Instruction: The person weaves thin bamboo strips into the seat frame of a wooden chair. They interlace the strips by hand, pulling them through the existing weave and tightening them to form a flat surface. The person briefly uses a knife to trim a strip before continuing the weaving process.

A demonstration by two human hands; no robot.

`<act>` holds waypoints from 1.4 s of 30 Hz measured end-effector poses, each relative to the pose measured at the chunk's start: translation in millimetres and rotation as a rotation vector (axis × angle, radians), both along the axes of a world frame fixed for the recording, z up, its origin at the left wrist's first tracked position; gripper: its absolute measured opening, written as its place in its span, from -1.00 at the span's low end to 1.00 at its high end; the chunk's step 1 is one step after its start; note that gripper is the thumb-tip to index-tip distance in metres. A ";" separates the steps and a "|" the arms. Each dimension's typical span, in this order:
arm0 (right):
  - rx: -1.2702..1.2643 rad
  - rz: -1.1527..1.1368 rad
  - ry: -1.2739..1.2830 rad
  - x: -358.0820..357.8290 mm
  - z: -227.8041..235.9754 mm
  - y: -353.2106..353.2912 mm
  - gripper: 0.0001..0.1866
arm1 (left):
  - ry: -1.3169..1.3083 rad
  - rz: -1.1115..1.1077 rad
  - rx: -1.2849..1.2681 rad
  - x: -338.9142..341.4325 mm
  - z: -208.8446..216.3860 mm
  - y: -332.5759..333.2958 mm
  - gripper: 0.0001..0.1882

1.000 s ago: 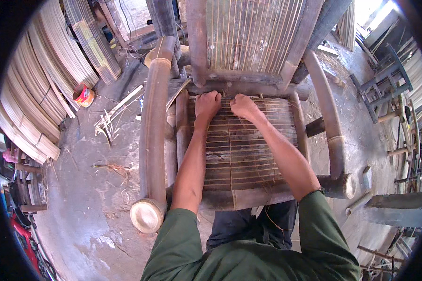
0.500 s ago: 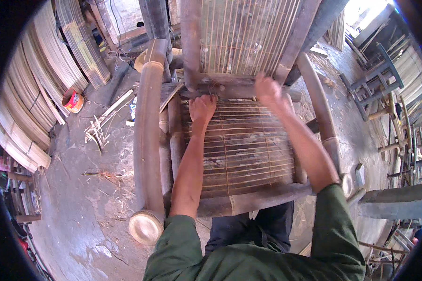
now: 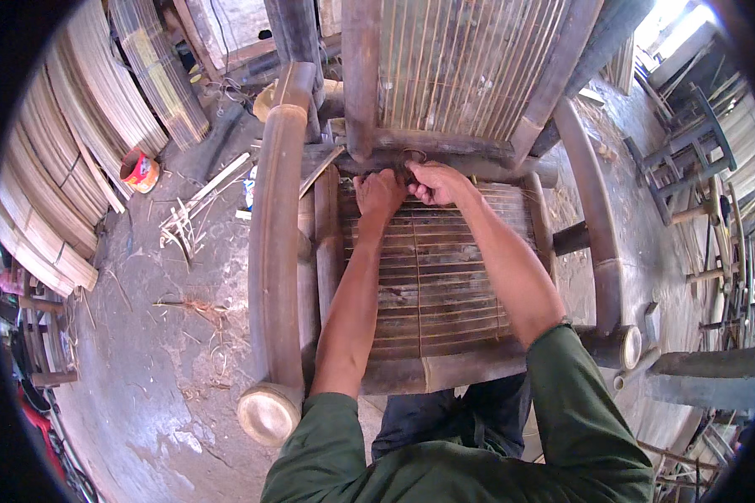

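Note:
A bamboo chair (image 3: 275,218) stands before me, with a slatted seat (image 3: 445,285) and a slatted backrest (image 3: 461,71). Both hands work at the seat's back edge, under the backrest's lower rail (image 3: 445,144). My left hand (image 3: 381,193) is closed there, its fingertips bent down out of sight at the slats. Right beside it, my right hand (image 3: 438,183) pinches a thin strand (image 3: 416,153) that loops up against the rail. The strand is too fine to tell wire from fibre.
Bundles of split bamboo slats (image 3: 80,126) lean at the far left. A red and yellow tin (image 3: 139,171) stands on the floor near loose bamboo strips (image 3: 195,210). Dark frames (image 3: 688,142) and bamboo poles (image 3: 734,251) crowd the right side.
My right hand has come left and down from above the seat's right side to beside my left hand. The left hand stays at the back edge. The whole view has shifted slightly.

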State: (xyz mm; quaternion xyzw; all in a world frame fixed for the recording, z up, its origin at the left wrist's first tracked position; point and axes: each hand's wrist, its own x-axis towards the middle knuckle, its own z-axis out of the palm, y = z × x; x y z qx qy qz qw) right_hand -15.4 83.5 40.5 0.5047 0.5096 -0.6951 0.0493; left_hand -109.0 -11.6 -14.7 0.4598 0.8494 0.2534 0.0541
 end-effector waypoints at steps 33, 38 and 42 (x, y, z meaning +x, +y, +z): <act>1.681 -0.074 0.152 55.9 6.1 -18.5 -0.88 | -0.793 -0.094 0.285 -32.5 -5.3 13.5 -0.72; 1.313 -0.388 0.264 119.5 154.9 -31.1 -0.73 | -0.522 -0.021 0.208 -29.1 -2.1 1.0 -0.78; 0.926 -0.495 0.431 170.8 214.8 -2.1 -0.70 | -0.388 -0.377 0.219 -21.5 11.2 -2.0 -0.69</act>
